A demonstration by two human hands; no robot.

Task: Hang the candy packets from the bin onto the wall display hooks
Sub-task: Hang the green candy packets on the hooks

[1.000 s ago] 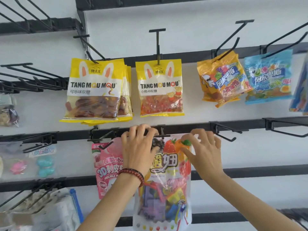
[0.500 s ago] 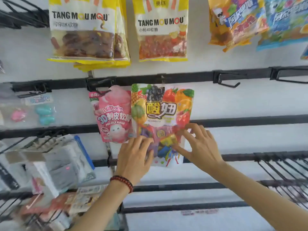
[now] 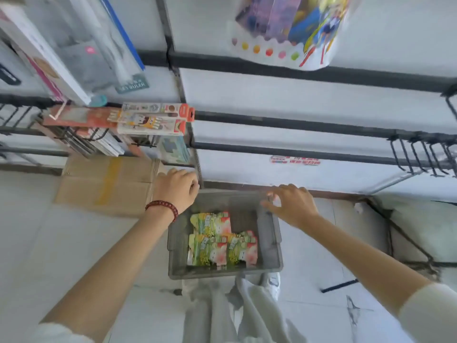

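Note:
A grey plastic bin (image 3: 269,241) stands on the floor below the wall display. Several green and pink candy packets (image 3: 215,241) lie in it. My left hand (image 3: 176,190), with a red bead bracelet at the wrist, hovers over the bin's far left corner, fingers loosely curled and empty. Above the far right corner is my right hand (image 3: 291,204), fingers spread and holding nothing. The bottom of the colourful fruit candy packet (image 3: 289,33) hangs on the wall at the top of the view.
Black wall rails (image 3: 296,127) cross the white panel, with a row of bare hooks (image 3: 420,154) at right. Stationery packs (image 3: 148,120) hang at left above a cardboard box (image 3: 106,184). My legs and a shoe (image 3: 269,283) are just behind the bin.
My view has swung down from the hanging packets to the floor bin. Both hands have left the fruit candy packet on its hook and dropped to just above the bin.

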